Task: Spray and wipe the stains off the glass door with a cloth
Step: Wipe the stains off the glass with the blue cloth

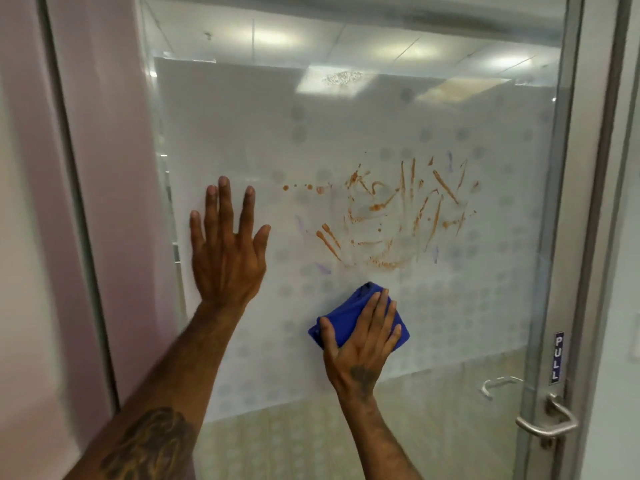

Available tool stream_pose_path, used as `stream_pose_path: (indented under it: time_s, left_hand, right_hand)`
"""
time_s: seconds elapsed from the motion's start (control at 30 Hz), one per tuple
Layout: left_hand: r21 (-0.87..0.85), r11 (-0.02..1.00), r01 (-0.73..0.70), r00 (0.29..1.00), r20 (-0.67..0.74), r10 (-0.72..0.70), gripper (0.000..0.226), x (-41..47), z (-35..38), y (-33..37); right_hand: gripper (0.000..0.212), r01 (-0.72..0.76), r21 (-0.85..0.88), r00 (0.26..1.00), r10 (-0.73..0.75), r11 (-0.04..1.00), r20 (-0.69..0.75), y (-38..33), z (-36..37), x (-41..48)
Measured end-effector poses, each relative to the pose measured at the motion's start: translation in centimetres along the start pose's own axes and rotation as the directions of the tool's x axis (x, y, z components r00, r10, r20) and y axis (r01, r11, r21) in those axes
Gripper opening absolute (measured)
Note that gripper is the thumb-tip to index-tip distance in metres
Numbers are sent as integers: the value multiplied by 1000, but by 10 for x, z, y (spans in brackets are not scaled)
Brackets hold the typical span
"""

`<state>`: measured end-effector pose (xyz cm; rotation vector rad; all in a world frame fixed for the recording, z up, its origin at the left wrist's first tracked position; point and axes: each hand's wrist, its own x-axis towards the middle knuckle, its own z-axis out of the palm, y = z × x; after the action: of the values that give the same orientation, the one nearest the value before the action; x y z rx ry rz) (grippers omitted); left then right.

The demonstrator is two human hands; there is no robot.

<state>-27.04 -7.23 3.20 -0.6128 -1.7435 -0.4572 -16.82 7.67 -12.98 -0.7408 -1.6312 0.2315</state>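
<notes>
The glass door [433, 323] fills the view, with a frosted dotted panel across its middle. Orange-brown streaks and spots form the stains [398, 213] on the panel, with a few faint purple smears around them. My right hand [360, 344] presses a folded blue cloth [343, 315] flat against the glass just below the stains. My left hand [227, 244] lies flat on the glass to the left of the stains, fingers spread and holding nothing. No spray bottle is in view.
A metal lever handle [547, 424] sits at the door's right edge, under a blue PULL sticker [557, 356]. The metal door frame [595, 202] runs down the right side. A pinkish wall [34, 237] stands at the left.
</notes>
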Motion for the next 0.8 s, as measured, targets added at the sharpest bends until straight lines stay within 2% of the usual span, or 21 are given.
stream_pose_path:
  time_s: [0.1,0.17,0.2,0.23,0.3,0.37,0.43,0.47,0.53,0.6,0.67,0.73,0.8]
  left_hand:
    - [-13,1000,4,1000,-16,-4,63,-1,1,2]
    - [-8,1000,13,1000,-25,-14,62,-2,1,4]
    - [-6,1000,21,999,-31,-21,61,-3,0,5]
    - [-9,1000,28,999,-37,-28,61,-4,0,5]
    - [-21,999,36,999,-39,-36,61,-4,-1,6]
    - [-25,999,34,998,-43,-35,62,-4,-2,7]
    - [-23,999,30,998,-52,-32,62,-4,-2,7]
    - [-24,999,27,998,-59,-28,61,-4,-2,7]
    - [-26,1000,16,997,-77,-18,61,-5,-2,7]
    - [-21,1000,9,995,-99,-11,61,-5,0,7]
    - [-18,1000,8,994,-108,-10,61,-6,0,8]
    - [-24,1000,7,995,-104,-10,62,-5,-1,8]
    - [-17,1000,9,995,-97,-10,63,-4,-3,8]
  right_hand:
    - [114,157,-57,988,-157,986,7,23,-2,1]
    - [109,229,-99,973,-229,968,18,37,-3,7]
    - [104,216,-113,976,-216,970,11,43,-5,11]
    - [99,160,-112,987,-162,981,-13,49,-6,18]
    - [91,-40,-45,995,36,998,-91,55,-10,38]
    - [89,-235,81,958,245,969,-147,51,-14,65]
    - [94,-350,189,917,377,917,-130,39,-19,92]
    - [98,-358,211,914,388,909,-118,32,-22,102]
    - [105,-250,190,956,273,949,-106,24,-25,107]
    - [112,-54,113,994,64,992,-87,30,-25,95]
    - [110,87,1,994,-87,996,-72,49,-22,78]
    - [102,122,-75,989,-127,990,-73,72,-18,69]
    - [94,54,-42,992,-59,998,-109,84,-18,78]
